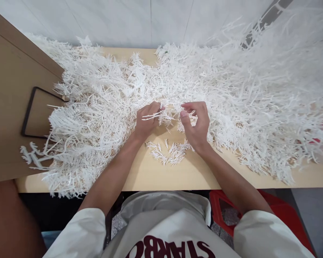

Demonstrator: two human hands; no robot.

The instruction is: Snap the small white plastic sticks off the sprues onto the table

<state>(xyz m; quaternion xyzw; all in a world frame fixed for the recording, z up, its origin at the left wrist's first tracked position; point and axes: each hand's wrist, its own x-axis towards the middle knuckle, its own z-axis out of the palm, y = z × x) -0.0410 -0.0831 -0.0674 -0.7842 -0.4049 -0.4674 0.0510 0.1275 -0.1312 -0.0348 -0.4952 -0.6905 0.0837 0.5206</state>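
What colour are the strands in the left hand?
White; the strands in the left hand show best in the head view.

You are working in bright, fairly even light that seems to fall from above. Beneath your left hand (148, 120), a soft shadow lies on the tabletop (161, 179); past your right hand (197, 125), another runs faintly along your forearm. The white strands (174, 79) beyond both hands are so pale that they nearly wash out. Close to your fingers, detail is reasonably crisp; far out to the right of your right hand, it turns hazy, smeared and stretched toward the corner. Below your hands, under the table edge, everything drops into darkness.
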